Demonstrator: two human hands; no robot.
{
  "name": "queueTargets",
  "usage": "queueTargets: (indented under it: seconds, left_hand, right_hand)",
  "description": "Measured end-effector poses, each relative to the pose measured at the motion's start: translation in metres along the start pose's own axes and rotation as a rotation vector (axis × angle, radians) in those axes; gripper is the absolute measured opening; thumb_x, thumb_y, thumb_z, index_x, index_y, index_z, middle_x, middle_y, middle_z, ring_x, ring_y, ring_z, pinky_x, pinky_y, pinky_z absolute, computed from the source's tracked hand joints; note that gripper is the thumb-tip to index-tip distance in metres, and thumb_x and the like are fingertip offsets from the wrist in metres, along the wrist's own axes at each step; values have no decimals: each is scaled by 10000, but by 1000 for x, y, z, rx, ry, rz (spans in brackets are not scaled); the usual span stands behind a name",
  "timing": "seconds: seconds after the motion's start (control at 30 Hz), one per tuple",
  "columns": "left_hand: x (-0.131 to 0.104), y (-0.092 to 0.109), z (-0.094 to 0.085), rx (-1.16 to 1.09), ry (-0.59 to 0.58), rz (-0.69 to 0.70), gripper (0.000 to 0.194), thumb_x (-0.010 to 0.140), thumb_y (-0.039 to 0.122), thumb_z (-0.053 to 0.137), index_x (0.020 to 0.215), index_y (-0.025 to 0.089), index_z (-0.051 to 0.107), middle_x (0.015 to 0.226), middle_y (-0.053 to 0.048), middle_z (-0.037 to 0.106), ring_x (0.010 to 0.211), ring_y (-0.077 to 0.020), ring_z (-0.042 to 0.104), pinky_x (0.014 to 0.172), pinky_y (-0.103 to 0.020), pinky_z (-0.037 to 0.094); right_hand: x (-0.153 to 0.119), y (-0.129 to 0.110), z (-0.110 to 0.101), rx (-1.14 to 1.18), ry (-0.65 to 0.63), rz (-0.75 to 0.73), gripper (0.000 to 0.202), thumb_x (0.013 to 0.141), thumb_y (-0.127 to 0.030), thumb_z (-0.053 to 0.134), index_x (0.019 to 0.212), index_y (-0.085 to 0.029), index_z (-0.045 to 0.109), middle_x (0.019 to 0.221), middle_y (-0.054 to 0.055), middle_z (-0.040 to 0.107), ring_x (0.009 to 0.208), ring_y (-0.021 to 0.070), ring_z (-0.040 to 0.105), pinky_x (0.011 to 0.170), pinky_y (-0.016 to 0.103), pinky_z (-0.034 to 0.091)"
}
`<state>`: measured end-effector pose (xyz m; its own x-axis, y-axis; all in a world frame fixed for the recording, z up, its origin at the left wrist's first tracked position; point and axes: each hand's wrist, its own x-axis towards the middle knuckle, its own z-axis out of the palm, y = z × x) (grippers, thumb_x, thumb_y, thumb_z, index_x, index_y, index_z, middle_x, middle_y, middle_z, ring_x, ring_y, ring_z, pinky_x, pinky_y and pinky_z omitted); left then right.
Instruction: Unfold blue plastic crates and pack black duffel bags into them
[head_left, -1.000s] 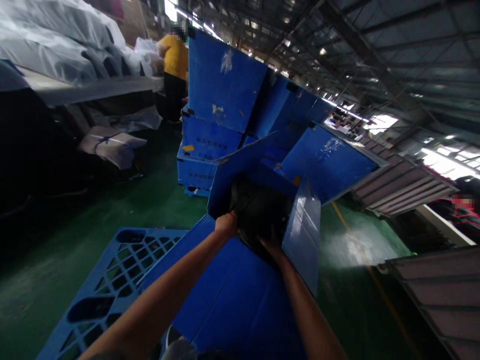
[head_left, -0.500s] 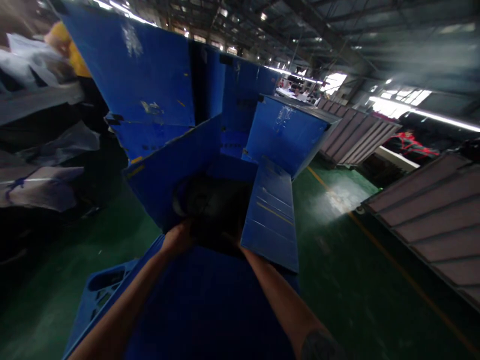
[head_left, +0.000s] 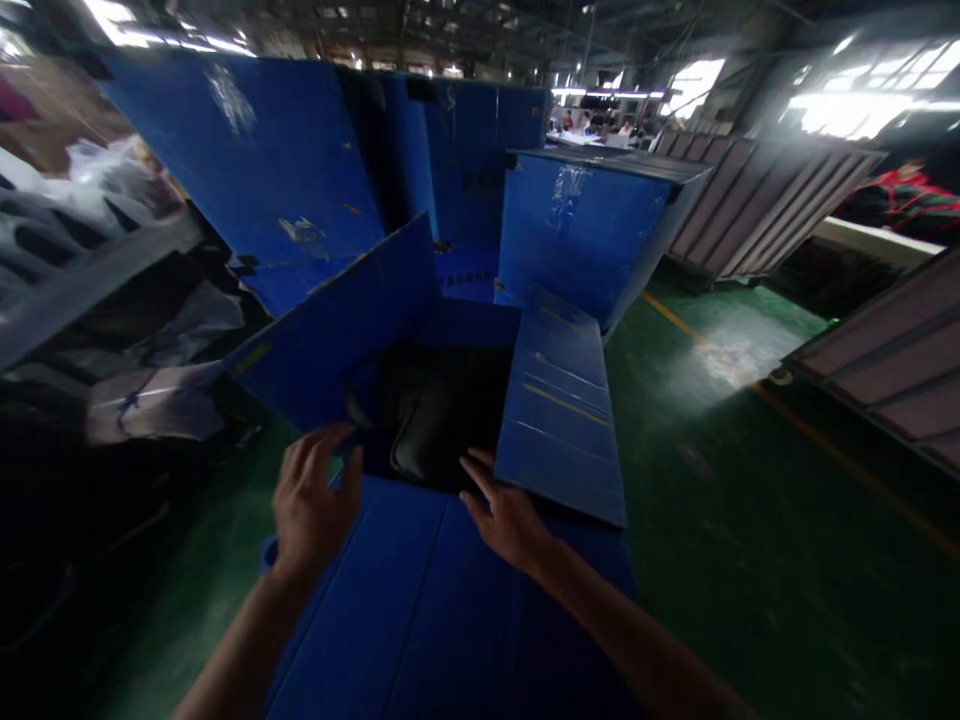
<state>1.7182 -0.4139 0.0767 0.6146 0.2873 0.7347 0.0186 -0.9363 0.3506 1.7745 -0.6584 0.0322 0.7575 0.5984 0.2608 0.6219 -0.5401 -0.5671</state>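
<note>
Both bare hands hover at the near edge of an open blue corrugated-plastic box, whose four flaps stand spread outward. The left hand is open with fingers loosely spread, holding nothing, just beside the box's left flap. The right hand is also open and empty, palm down, fingers pointing toward the opening, close to the lower corner of the right flap. Inside the box lies a black, glossy, soft-looking bundle, resting in the dark cavity just beyond both sets of fingertips; neither hand touches it. Behind the box stand taller blue plastic crates on the green floor, and grey slatted panels sit to the right.
</note>
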Motion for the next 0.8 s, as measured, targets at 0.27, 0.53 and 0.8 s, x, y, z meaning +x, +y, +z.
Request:
queueTargets:
  seconds: [0.27,0.53,0.8]
  left_hand:
    - [109,24,119,20,-650,328,516,972,366,408,1388,64,446,1487,-179,418,1416,-291,302,1199,-422,206]
    - [140,30,199,-5,-945,236,688,939,606,314,1435,141,425,1460,-177,466,1309,-380,448,1055,-546,376]
    - [140,19,199,-29,-1138,210,654,912,661,317,1354,232,536,1400,-112,551,1268,-303,516,1048,-429,400]
  right_hand:
    - [35,-10,-105,-243,854,-52,391,983,-277,430,1361,-197,488,1358,134,505,1297,225,466,1094,477,417]
    - [64,115,-164,-306,632,273,385,913,-389,511,1128,-110,665,1141,161,661,1113,268,586,1037,460,435]
    - [145,138,-84,-81,204,283,309,947,-313,505,1168,-184,680,1251,77,646,1193,183,571,1073,338,400]
